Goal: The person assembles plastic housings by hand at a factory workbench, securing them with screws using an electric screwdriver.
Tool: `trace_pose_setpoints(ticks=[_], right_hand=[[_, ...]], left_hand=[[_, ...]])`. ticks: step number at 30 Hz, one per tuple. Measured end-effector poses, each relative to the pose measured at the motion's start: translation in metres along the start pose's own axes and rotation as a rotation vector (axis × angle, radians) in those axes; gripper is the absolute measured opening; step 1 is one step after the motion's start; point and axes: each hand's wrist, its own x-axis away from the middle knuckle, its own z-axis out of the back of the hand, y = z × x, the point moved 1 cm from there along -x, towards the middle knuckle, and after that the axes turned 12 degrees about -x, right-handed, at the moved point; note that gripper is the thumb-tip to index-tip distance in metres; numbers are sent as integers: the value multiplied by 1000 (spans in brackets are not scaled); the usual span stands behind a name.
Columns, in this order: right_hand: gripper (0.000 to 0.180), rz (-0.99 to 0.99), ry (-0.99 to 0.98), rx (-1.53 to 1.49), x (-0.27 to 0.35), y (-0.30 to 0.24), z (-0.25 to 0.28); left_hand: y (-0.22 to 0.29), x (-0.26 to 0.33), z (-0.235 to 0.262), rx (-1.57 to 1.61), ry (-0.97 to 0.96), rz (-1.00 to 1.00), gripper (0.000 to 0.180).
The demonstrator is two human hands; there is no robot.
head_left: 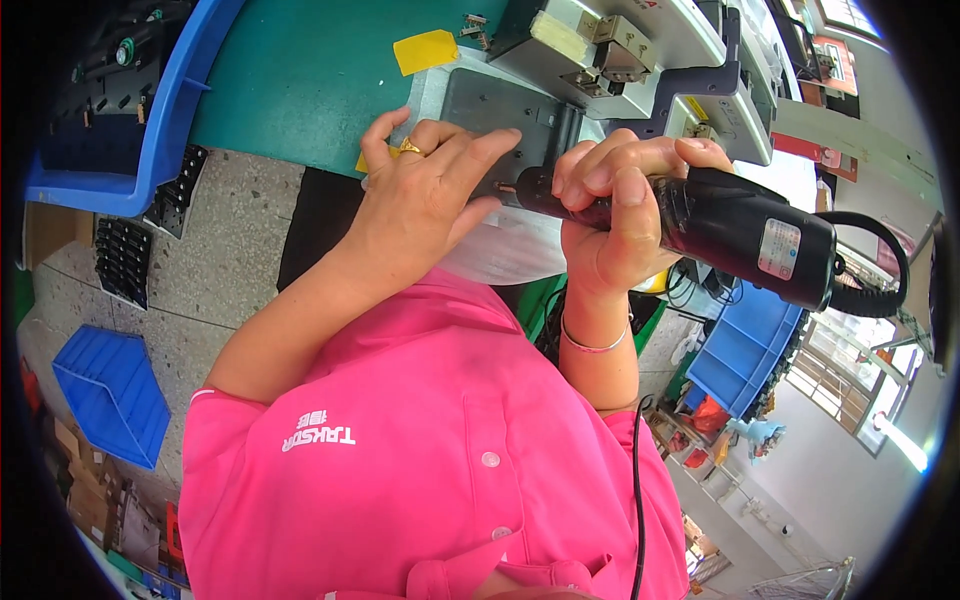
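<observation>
- Black electric screwdriver [745, 235]: where, and how gripped?
- Right hand [625, 195] wrapped round its body, bit [506, 188] beside the left thumb, at the dark metal plate [485, 100]. Can't tell if it's touching.
- Left hand [415, 185]?
- Over the plate, thumb and index apart.
- Labels?
- White sticker [779, 249] on screwdriver, print too small. White lettering [318, 430] on pink shirt [400, 480].

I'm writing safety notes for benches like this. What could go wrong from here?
The bit of the black corded screwdriver, held in the right hand, appears close to the left hand; a slip might jab a finger. A skidding bit could also scratch the dark panel.
</observation>
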Motion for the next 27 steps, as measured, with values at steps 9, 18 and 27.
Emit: trace_pose_setpoints(ticks=[9, 18, 27], right_hand=[[41, 92, -125, 30, 8, 6, -3], [36, 59, -8, 48, 6, 16, -5], [56, 142, 12, 68, 24, 1, 2]], left_hand=[[1, 0, 1, -14, -37, -5, 69], [-17, -23, 16, -82, -107, -60, 87], [-19, -40, 25, -205, -284, -204, 93]])
